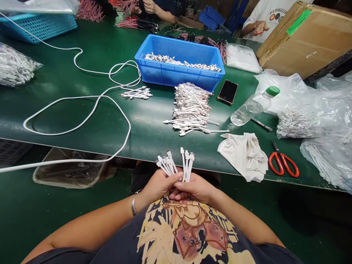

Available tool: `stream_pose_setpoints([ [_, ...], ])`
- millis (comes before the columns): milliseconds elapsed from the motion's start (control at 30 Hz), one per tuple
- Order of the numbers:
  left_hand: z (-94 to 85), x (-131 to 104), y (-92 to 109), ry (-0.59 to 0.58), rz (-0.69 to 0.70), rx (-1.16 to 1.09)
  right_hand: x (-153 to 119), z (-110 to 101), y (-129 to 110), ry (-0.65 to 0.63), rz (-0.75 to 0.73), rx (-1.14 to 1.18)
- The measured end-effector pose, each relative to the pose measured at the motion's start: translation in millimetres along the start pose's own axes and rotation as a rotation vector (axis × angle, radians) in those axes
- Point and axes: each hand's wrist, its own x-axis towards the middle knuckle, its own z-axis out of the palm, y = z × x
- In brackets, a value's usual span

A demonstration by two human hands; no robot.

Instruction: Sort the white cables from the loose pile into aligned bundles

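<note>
My left hand (164, 183) is closed around several short white USB cables (167, 164), their plugs fanned out upward. Right beside it, my right hand (195, 187) grips another few white USB cables (187, 163), which stand nearly upright. Both hands meet in front of my body, just off the table's near edge, thumbs close together. The cables' lower ends are hidden by my fingers. Beyond my hands lies a big pile of the same white cables (192, 106), and a smaller bunch (136, 93) is to its left.
A blue bin (180, 75) of small white parts stands behind the pile. At right are a phone (228, 91), a water bottle (251, 108), a cloth (244, 156), red-handled scissors (283, 163) and plastic bags (327, 146). A long white cord (96, 97) loops at left. Co-workers sit opposite.
</note>
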Motion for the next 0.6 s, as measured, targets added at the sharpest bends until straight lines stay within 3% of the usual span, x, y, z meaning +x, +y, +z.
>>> stream_pose_setpoints([
  [233, -0.8, 8.8, 0.4, -0.071, -0.052, -0.027, -1.3, -2.8, -0.1, -0.004, -0.021, -0.001],
  [600, -0.2, 8.1, -0.4, -0.056, -0.006, -0.019, -2.0, -9.1, 5.2, -0.016, -0.002, -0.043],
])
